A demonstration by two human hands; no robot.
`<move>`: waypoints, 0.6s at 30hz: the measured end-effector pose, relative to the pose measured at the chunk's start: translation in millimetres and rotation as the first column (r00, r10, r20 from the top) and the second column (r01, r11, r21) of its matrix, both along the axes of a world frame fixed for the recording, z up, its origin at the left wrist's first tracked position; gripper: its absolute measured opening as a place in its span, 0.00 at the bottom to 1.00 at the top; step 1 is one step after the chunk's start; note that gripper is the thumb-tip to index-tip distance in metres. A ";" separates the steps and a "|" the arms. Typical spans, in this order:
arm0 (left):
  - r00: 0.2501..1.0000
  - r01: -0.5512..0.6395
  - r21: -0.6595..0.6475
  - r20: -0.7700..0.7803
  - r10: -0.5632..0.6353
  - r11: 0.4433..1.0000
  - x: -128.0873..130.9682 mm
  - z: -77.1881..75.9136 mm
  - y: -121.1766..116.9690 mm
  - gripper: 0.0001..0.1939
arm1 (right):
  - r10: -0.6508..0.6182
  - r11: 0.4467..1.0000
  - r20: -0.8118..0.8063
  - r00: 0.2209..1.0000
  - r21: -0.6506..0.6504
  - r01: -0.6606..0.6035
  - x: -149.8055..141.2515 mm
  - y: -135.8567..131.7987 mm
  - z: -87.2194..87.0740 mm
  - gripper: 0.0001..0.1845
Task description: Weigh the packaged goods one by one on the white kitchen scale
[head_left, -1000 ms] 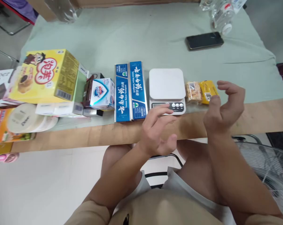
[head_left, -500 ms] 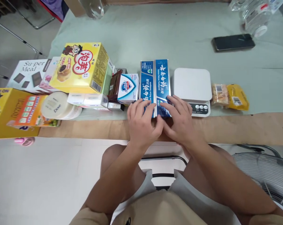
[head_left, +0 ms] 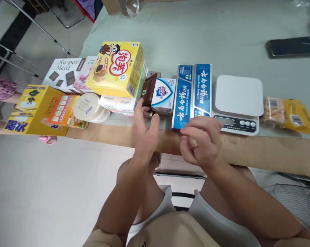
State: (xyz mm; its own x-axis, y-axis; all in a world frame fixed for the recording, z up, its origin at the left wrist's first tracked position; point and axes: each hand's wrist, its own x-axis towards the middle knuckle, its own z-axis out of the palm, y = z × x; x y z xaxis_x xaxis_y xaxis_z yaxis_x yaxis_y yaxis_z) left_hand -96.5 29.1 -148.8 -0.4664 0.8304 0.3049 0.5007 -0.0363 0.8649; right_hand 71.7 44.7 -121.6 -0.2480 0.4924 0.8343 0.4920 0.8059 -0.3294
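My left hand [head_left: 146, 132] reaches to the near end of a dark brown packet [head_left: 148, 90], thumb and fingers apart and holding nothing. Right beside that packet lies a white and blue Safeguard soap box [head_left: 163, 95]. Two blue toothpaste boxes, a left one [head_left: 183, 94] and a right one [head_left: 202, 85], lie side by side, long sides together. Over their near end is my right hand [head_left: 203, 140], fingers curled in with nothing visible in them; it hides the right box's lower corner. A white kitchen scale [head_left: 238, 96] stands just right of the boxes.
To the left are a yellow puff snack box [head_left: 116, 70] on other boxes, a Dove jar [head_left: 89, 107], an orange box [head_left: 63, 111], a Su-per Meal box [head_left: 64, 73] and a large yellow box [head_left: 34, 109]. Snack packets [head_left: 297, 116] and a phone [head_left: 294, 46] lie right.
My left hand has left the toothpaste boxes and moved left to the brown packet. My right hand's fingers have curled in at the boxes' near end. The view has turned left.
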 end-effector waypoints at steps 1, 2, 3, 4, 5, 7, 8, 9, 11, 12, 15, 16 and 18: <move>1.000 0.015 -0.007 0.001 -0.015 1.000 -1.6 -2.0 -0.6 0.29 | 0.002 1.000 -0.004 1.000 -0.008 -0.002 0.6 0.1 -0.2 0.21; 1.000 0.024 -0.007 -0.006 -0.024 1.000 -2.3 -3.6 -0.7 0.29 | 0.003 1.000 -0.003 1.000 -0.015 -0.003 1.5 0.4 -0.6 0.20; 1.000 0.022 -0.005 -0.018 -0.022 1.000 -2.3 -4.8 -0.4 0.28 | 0.004 1.000 0.003 1.000 -0.019 -0.004 2.3 0.8 -1.2 0.20; 0.999 0.014 -0.005 -0.028 -0.014 1.000 -1.9 -5.7 0.3 0.27 | 0.009 1.000 0.015 1.000 -0.024 -0.008 2.8 1.1 -2.0 0.20; 0.999 0.004 -0.006 -0.034 -0.004 1.000 -1.5 -6.4 1.2 0.26 | 0.012 0.999 0.028 1.000 -0.032 -0.012 2.9 1.2 -2.8 0.20; 1.000 -0.006 -0.009 -0.028 0.006 1.000 -0.7 -6.9 2.9 0.23 | 0.011 0.999 0.041 0.999 -0.048 -0.009 2.1 1.0 -4.3 0.19; 1.000 -0.004 -0.012 -0.018 0.003 1.000 -0.4 -6.7 3.4 0.23 | 0.008 0.998 0.042 0.999 -0.055 -0.006 1.5 0.8 -4.9 0.18; 1.000 0.007 -0.014 -0.009 -0.007 1.000 -0.1 -6.0 3.4 0.23 | 0.008 0.998 0.042 0.999 -0.060 -0.005 0.7 0.5 -5.5 0.18; 0.999 0.041 -0.002 -0.008 -0.041 0.999 1.0 -3.5 2.1 0.24 | 0.013 0.998 0.042 0.999 -0.069 -0.011 -0.3 -0.1 -6.2 0.18; 0.998 0.060 0.014 -0.021 -0.060 0.998 1.8 -1.5 0.8 0.25 | 0.017 0.997 0.042 0.999 -0.075 -0.014 -0.4 -0.3 -6.3 0.18; 0.988 0.130 0.072 -0.093 -0.123 0.989 5.3 6.1 -3.8 0.28 | 0.021 0.996 0.038 0.999 -0.092 -0.018 0.8 -0.6 -6.1 0.18; 0.983 0.152 0.086 -0.117 -0.141 0.985 6.7 9.0 -5.2 0.28 | 0.018 0.995 0.034 0.999 -0.095 -0.014 1.6 -0.6 -5.8 0.17; 0.972 0.193 0.108 -0.157 -0.174 0.975 9.6 15.0 -7.7 0.29 | 0.011 0.995 0.031 0.999 -0.099 -0.008 3.7 -0.5 -4.9 0.17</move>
